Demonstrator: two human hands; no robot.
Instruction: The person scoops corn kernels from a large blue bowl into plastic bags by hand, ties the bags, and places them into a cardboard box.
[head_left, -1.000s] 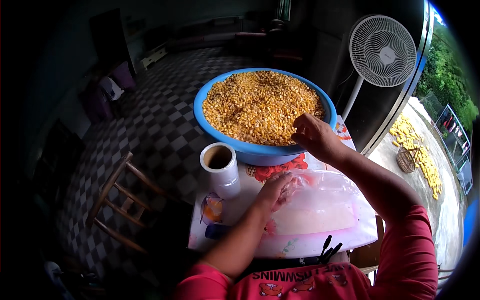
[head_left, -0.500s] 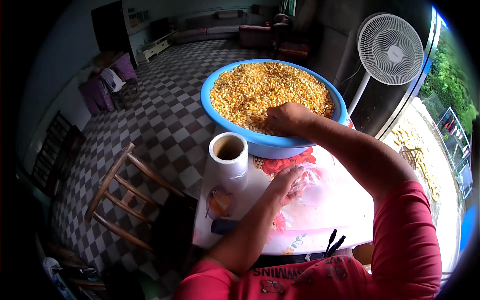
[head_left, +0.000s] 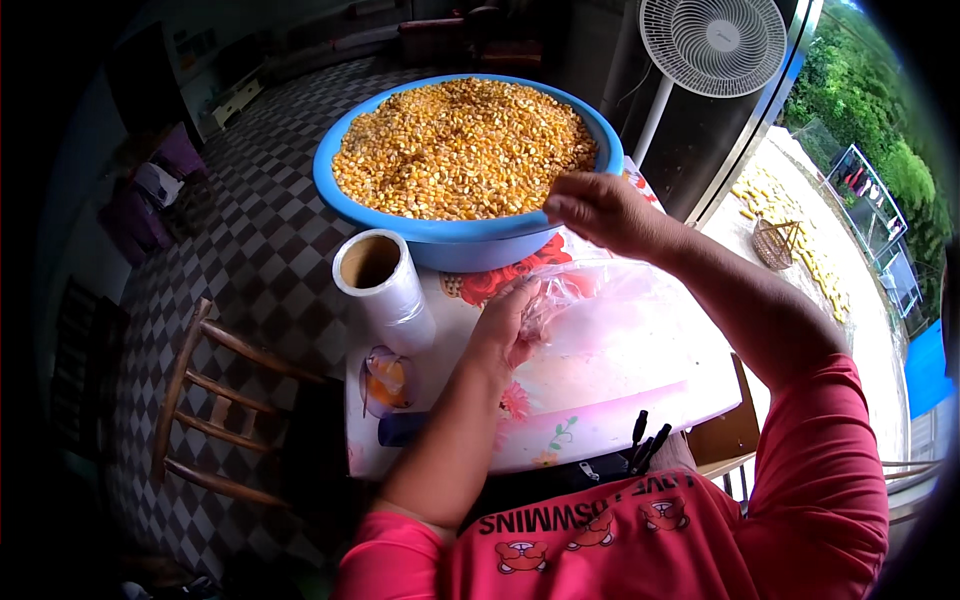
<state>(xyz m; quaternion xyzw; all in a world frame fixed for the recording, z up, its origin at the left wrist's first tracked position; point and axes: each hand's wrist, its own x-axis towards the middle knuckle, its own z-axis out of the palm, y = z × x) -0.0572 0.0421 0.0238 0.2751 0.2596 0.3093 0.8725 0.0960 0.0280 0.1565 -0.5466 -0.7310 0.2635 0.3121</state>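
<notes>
A wide blue basin (head_left: pixel 470 229) heaped with yellow corn kernels (head_left: pixel 465 150) stands at the far side of the table. My left hand (head_left: pixel 508 325) is closed on the gathered part of a clear plastic bag (head_left: pixel 590 287), which spreads to the right over the tabletop. Just off the basin's near right rim, my right hand (head_left: pixel 612 213) is raised with its fingers curled closed. What lies inside that fist is hidden. Left of my left hand, a roll of clear plastic bags (head_left: pixel 393 300) stands on end, its cardboard core facing up.
A small clear container with orange pieces (head_left: pixel 388 382) and a dark blue object (head_left: pixel 402 429) lie on the flowered table (head_left: pixel 620 365). A wooden chair (head_left: pixel 225 410) stands at the left. Behind the table's right side is a white fan (head_left: pixel 715 42). Corn cobs (head_left: pixel 815 250) and a basket (head_left: pixel 775 243) lie outside.
My right hand has come up out of the corn and over the basin's near right rim. My left hand still grips the bag. The view has shifted, placing the table further left and higher.
</notes>
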